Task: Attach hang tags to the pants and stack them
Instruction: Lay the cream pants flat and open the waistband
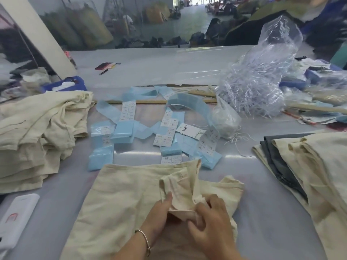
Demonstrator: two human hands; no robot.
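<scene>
Nearest me, both forearms are cut off by the bottom edge. My left hand [159,212], silver bangle [145,239] on the wrist, pinches a fold of the cream pants [116,199] w/ thumb up along the cloth; my right hand [212,220] curls its fingers round the same bunched fold, so both are gripping fabric. What's inside the fold is hidden, can't tell if a tag is in there. The pants are a soft, creased woven cloth lying flat on the grey table [262,194], lower part out of frame. Far left near edge, a white plastic device [18,218], partly cut off. Left side: a slumped stack of cream pants [37,132]. Right side: another pile of cream and dark grey pants [304,166], running off frame. Just beyond the pants in hand, pale blue label strips [124,128] w/ white printed stickers, text too small to read, and a white hang tag [187,130] w/ string. Further back right, a crinkled clear plastic bag [262,77] stuffed w/ thin white fasteners. Back left, a blue tray [65,85]. Background is blurred, dim bundles only.
</scene>
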